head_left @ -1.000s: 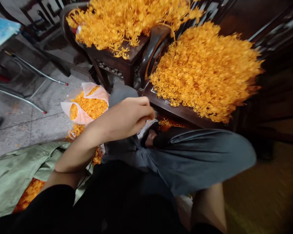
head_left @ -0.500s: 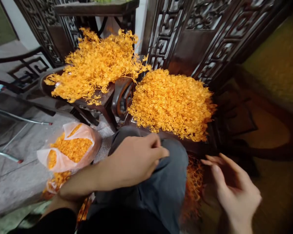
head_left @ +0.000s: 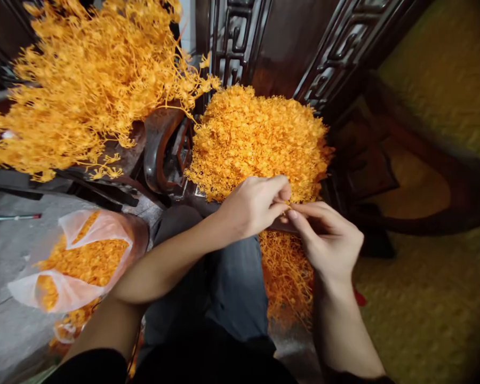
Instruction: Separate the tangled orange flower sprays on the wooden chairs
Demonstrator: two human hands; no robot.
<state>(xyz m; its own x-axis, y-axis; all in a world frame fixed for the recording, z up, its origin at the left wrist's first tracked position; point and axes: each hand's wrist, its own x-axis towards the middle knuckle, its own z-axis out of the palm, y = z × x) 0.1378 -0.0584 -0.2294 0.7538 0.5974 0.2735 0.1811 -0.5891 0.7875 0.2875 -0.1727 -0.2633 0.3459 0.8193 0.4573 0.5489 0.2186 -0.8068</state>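
Note:
My left hand [head_left: 254, 205] and my right hand [head_left: 332, 234] meet fingertip to fingertip over my knees, both pinched closed. Between their fingers a small orange piece [head_left: 287, 203] just shows; most of it is hidden. Right behind them a dense heap of orange plastic flower pieces [head_left: 260, 144] sits on a dark wooden chair. At the upper left rises a looser, tangled pile of orange stemmed flower pieces [head_left: 100, 80]. More orange stems [head_left: 286, 266] hang or lie below my hands, beside my knee.
On the floor at left stands a pinkish plastic bag [head_left: 116, 266] filled with orange pieces. A curved wooden armrest [head_left: 156, 149] separates the two piles. Carved dark panels [head_left: 236, 42] stand behind, and a dark curved chair frame [head_left: 420, 160] is at right.
My right hand has come in from the right and up to meet my left hand, which has lifted. The fingers now pinch together. The view has shifted, bringing the piles closer.

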